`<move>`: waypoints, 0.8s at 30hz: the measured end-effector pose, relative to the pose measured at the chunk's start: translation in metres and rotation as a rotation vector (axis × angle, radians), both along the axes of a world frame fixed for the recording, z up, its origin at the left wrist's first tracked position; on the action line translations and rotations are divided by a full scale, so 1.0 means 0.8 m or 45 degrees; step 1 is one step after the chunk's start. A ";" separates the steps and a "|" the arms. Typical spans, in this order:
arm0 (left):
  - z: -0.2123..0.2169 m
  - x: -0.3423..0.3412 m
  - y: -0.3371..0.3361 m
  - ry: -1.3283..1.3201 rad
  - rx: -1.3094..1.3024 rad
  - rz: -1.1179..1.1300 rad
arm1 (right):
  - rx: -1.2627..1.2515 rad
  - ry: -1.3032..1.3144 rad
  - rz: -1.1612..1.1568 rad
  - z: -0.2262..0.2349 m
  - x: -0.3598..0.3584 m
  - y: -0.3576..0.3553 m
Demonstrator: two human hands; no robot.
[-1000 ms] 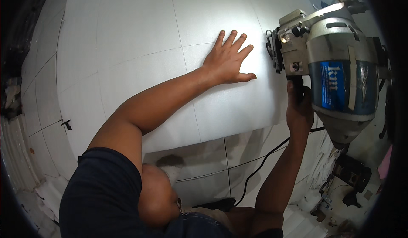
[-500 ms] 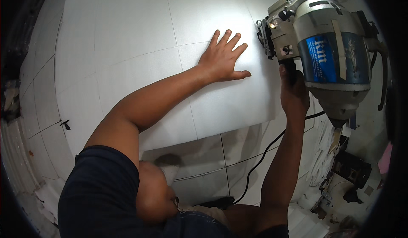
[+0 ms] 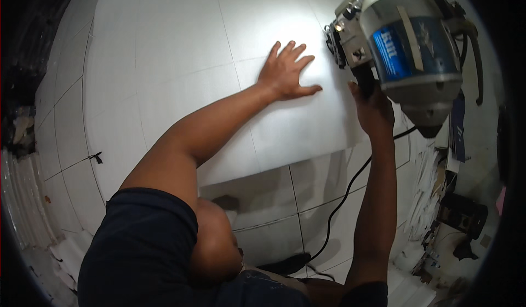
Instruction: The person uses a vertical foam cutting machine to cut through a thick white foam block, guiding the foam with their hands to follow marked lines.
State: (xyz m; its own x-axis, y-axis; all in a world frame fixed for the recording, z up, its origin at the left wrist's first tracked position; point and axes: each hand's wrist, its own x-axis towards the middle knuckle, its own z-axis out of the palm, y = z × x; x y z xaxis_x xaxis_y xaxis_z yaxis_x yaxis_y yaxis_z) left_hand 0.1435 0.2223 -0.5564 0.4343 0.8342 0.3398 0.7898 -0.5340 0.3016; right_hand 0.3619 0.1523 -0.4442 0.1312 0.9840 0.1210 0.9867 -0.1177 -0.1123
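Note:
My left hand (image 3: 287,73) lies flat with spread fingers on a large white sheet material (image 3: 186,104), marked with thin crossing lines. To its right, my right hand (image 3: 375,109) is wrapped round the dark handle of an electric cloth cutting machine (image 3: 438,49). The machine has a big grey and dark motor housing with a blue label and a small lit lamp on its left side. It stands by the right end of the sheet. Its blade and base are hidden behind the body.
A black power cord (image 3: 332,214) runs from the machine down past my right forearm. Large pale tiles (image 3: 268,197) show below the sheet's near edge. White scraps (image 3: 424,192) and a dark device (image 3: 462,216) lie at the right. Stacked white material (image 3: 24,192) stands at the far left.
The cutting machine and my right hand have shifted left and slightly away from me. My left hand stays flat on the sheet. The whole view has shifted a little.

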 end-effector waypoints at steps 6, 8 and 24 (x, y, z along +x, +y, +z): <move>-0.010 -0.006 0.013 -0.049 0.040 0.071 | -0.137 0.144 0.038 0.000 0.011 0.004; -0.001 -0.010 0.020 -0.021 -0.005 0.085 | -0.199 0.118 0.020 -0.002 0.019 -0.002; -0.035 -0.004 0.021 0.035 -0.008 0.039 | -0.041 -0.329 0.237 -0.030 0.114 -0.283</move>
